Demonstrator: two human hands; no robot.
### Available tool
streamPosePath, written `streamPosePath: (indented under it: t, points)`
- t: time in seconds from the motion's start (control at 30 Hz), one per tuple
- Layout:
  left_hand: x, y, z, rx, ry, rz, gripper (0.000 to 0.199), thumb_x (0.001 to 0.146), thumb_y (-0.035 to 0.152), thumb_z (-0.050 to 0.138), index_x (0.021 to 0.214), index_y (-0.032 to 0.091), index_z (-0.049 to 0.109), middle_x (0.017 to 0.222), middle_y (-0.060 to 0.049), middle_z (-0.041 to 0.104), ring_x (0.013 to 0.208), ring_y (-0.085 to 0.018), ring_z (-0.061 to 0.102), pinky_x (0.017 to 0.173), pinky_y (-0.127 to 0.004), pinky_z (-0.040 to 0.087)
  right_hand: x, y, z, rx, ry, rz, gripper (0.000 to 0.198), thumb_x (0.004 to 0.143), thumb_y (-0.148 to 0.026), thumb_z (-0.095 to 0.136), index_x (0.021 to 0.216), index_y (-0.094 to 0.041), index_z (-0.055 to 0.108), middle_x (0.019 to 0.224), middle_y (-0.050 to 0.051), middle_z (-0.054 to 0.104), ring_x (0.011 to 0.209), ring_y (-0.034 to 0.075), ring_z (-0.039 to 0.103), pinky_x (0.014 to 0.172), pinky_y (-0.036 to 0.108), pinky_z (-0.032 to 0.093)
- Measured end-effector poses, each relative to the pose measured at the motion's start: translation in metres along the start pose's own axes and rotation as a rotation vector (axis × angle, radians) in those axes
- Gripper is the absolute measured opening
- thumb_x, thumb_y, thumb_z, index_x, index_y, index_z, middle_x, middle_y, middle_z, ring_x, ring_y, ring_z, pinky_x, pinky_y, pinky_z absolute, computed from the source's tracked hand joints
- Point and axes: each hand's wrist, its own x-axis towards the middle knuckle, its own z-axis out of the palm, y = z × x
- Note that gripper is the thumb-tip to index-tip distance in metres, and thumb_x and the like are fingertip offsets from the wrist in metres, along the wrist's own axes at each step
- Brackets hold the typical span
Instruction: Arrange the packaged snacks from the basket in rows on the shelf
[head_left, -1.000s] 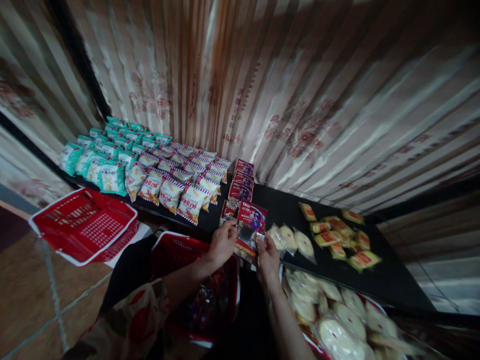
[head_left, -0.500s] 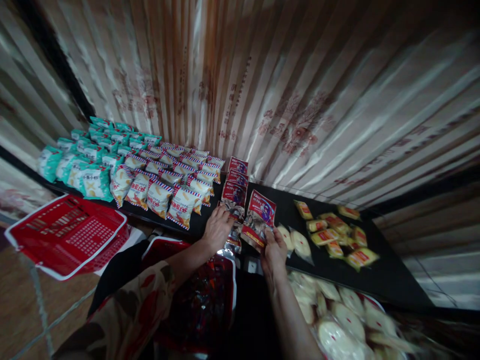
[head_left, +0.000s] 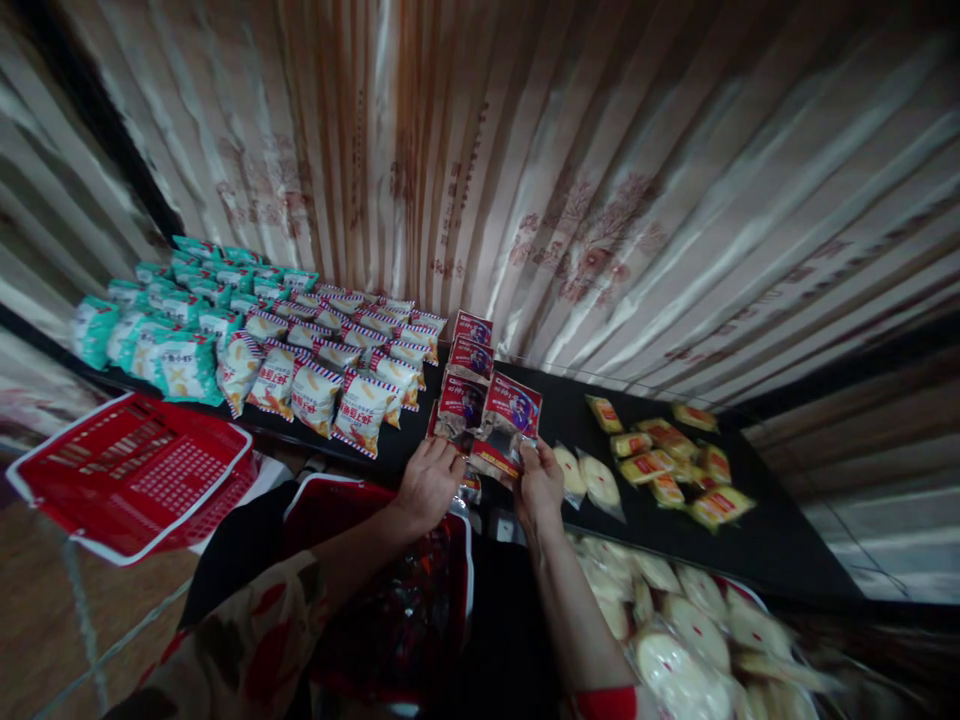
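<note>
My right hand [head_left: 540, 485] pinches the lower right edge of a red snack packet [head_left: 508, 420] with a blue and purple picture. This packet lies slanted, overlapping the right side of a row of matching red packets [head_left: 472, 330] on the black table. My left hand [head_left: 431, 482] is closed at the lower left of the row, its fingers curled on the bottom edge of a front packet [head_left: 457, 405]. The fingertips of this hand are partly hidden. Two round, pale wrapped cakes [head_left: 600, 484] lie just right of my right hand.
White snack bags [head_left: 360, 410] and teal bags [head_left: 184, 365] stand in rows at left. Yellow packets [head_left: 667, 450] lie at right on the black table [head_left: 780, 530]. A red basket [head_left: 150, 470], a second red basket [head_left: 463, 560] and pale wrapped cakes [head_left: 697, 640] are below.
The slanted red packet has moved left and slightly down toward the row, with my right hand on it. My left hand has shifted slightly left and down.
</note>
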Motion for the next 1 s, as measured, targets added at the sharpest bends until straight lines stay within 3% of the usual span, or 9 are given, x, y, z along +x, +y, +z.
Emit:
streamPosePath:
  t: [0.23,0.47,0.77,1.0]
  points:
    - [-0.021,0.012,-0.013,-0.05,0.063,0.057,0.014,0.09,0.017,0.047,0.08,0.015,0.058,0.082,-0.004,0.058,0.088,-0.019,0.053,0.086,-0.035,0.041,0.03,0.007,0.035,-0.168,-0.079,-0.096,0.049,0.063,-0.046,0.062,0.102,-0.017,0.058,0.066,-0.003,0.062,0.054,0.012,0.054,0.052,0.024,0.045]
    - [-0.029,0.016,-0.009,-0.046,-0.023,0.051,0.011,0.089,0.017,0.049,0.083,0.015,0.058,0.084,-0.004,0.059,0.086,-0.019,0.053,0.081,-0.035,0.042,0.062,0.015,0.058,-0.702,-0.078,-0.281,0.051,0.075,-0.043,0.047,0.111,-0.01,0.059,0.075,0.007,0.067,0.067,0.02,0.061,0.064,0.029,0.047]
    - [-0.027,0.02,-0.011,-0.063,-0.13,0.011,0.01,0.089,0.02,0.051,0.09,0.016,0.06,0.089,-0.005,0.061,0.087,-0.022,0.054,0.076,-0.036,0.043,0.049,0.005,0.061,-1.016,-0.065,-0.443,0.055,0.083,-0.032,0.042,0.135,-0.014,0.041,0.103,0.011,0.067,0.09,0.022,0.062,0.079,0.031,0.044]
    - [-0.025,0.025,-0.013,-0.074,-0.196,-0.027,0.017,0.092,0.023,0.045,0.092,0.017,0.062,0.09,-0.006,0.061,0.091,-0.022,0.054,0.081,-0.038,0.043,0.04,0.002,0.059,-1.29,-0.07,-0.484,0.041,0.087,-0.031,0.04,0.118,-0.014,0.06,0.109,0.014,0.064,0.102,0.025,0.056,0.087,0.034,0.04]
